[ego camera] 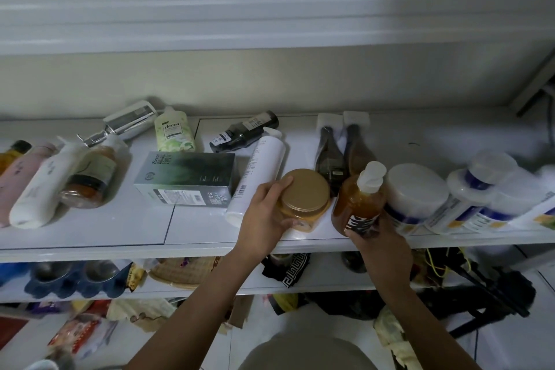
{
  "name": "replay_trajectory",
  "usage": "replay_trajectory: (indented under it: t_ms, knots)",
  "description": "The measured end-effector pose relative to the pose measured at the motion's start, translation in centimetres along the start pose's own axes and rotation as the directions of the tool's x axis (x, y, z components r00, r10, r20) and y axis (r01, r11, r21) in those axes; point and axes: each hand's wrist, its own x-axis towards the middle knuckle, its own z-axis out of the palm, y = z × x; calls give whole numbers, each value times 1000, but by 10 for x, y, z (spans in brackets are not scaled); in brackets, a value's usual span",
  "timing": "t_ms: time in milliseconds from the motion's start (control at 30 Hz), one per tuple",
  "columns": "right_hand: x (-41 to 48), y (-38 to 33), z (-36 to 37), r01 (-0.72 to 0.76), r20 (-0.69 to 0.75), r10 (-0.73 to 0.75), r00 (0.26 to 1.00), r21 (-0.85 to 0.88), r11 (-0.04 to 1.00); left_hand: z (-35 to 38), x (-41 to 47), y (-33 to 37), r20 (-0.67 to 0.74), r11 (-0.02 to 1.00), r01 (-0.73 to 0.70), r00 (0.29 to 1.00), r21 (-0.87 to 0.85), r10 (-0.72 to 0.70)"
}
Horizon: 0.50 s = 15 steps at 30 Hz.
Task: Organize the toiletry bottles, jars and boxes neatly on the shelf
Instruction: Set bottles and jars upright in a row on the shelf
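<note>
On the white shelf (90,237), my left hand (264,213) grips an amber jar with a gold lid (304,194) near the front edge. My right hand (381,237) holds the base of an amber bottle with a white cap (359,198), upright and slightly tilted, just right of the jar. A long white bottle (261,171) lies behind my left hand. A green box (189,179) lies left of it. Two dark bottles with white caps (342,150) lie behind the jar.
White tubs and jars (417,192) stand at the right. Several bottles lie at the left: pink (18,177), white (45,186), amber (90,177). A green-labelled bottle (174,131), a dark bottle (243,132) and a chrome dispenser (126,122) lie at the back. Lower shelves hold clutter.
</note>
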Motion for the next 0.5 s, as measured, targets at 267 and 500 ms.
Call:
replay_trajectory:
  t_ms: [267,500]
  knots:
    - [-2,0,-3,-21,4,21,1000,24,999,4,-4,3,-27,996,48,998,-80,-50]
    - [3,8,1,41,-1,-41,999,-71,997,-1,1,-2,94,995,78,993,-69,-71]
